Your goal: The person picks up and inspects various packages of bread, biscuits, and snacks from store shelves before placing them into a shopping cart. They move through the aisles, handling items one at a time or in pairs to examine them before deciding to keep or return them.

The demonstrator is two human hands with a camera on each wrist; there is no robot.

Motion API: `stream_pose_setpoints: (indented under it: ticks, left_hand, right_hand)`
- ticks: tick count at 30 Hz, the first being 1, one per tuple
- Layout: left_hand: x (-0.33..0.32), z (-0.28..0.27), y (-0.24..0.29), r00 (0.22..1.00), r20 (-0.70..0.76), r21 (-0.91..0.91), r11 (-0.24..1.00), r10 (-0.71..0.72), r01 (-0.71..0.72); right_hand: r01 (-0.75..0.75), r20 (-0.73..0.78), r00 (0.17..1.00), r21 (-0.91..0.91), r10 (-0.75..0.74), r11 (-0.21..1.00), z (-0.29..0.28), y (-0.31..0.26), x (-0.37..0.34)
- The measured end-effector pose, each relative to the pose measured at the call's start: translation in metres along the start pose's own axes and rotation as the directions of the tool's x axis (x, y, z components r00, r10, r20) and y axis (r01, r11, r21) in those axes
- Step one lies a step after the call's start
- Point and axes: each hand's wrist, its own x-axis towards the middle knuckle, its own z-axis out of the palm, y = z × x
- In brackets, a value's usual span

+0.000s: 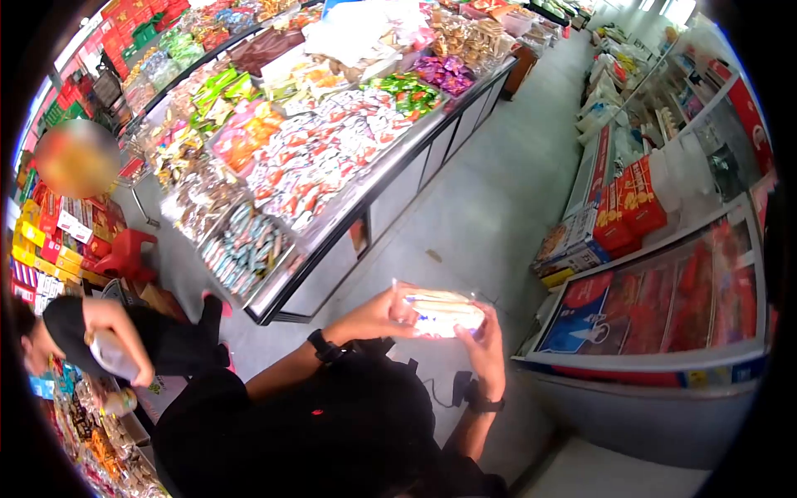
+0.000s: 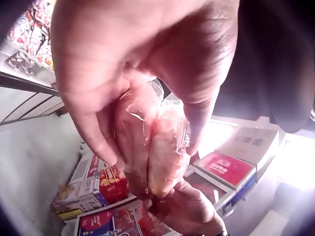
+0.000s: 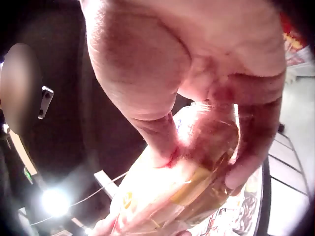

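In the head view, a clear plastic packet (image 1: 447,315) of pale, long pieces with some blue print is held between both hands in front of the body. My left hand (image 1: 380,317) grips its left end. The right hand (image 1: 488,347) grips the other end, thumb on the near side. From the left wrist, the thumb and fingers straddle the crinkled wrapper (image 2: 140,142), and the right hand (image 2: 194,209) shows at the far end. In the right wrist view, my thumb presses on the shiny wrapper (image 3: 172,201) while the fingers curl behind it.
A long display counter (image 1: 390,174) heaped with wrapped sweets runs along the left. A glass-topped freezer (image 1: 656,290) stands at the right, with red snack boxes (image 1: 627,199) behind it. Another person (image 1: 124,340) in black is at the lower left, near a red stool (image 1: 129,253).
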Motion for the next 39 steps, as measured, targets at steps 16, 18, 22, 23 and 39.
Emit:
stream_pose_setpoints:
  ticks: [16, 18, 22, 23, 39]
  left_hand:
    - [0.432, -0.154, 0.049, 0.879, -0.474, -0.200, 0.979, -0.060, -0.042]
    - [0.496, -0.165, 0.066, 0.872, -0.474, -0.232, 0.973, -0.117, 0.005]
    - [0.616, -0.185, 0.090, 0.918, -0.386, -0.163, 0.986, -0.089, 0.027]
    - [0.647, -0.192, 0.083, 0.910, -0.410, -0.165, 0.986, -0.061, -0.008]
    - [1.056, -0.240, 0.158, 0.703, -0.693, 0.069, 0.985, 0.162, -0.159]
  right_hand:
    - [-0.049, 0.132, 0.989, -0.098, 0.061, 0.994, -0.133, -0.042, 0.482]
    - [-0.089, 0.135, 0.987, 0.041, 0.083, 0.995, -0.164, -0.050, 0.533]
    - [-0.087, 0.129, 0.989, 0.071, 0.078, 0.994, -0.229, -0.047, 0.633]
    - [-0.066, 0.128, 0.990, 0.078, 0.056, 0.995, -0.246, -0.034, 0.659]
    - [-0.010, 0.413, 0.910, 0.101, -0.033, 0.995, -0.458, -0.048, 1.088]
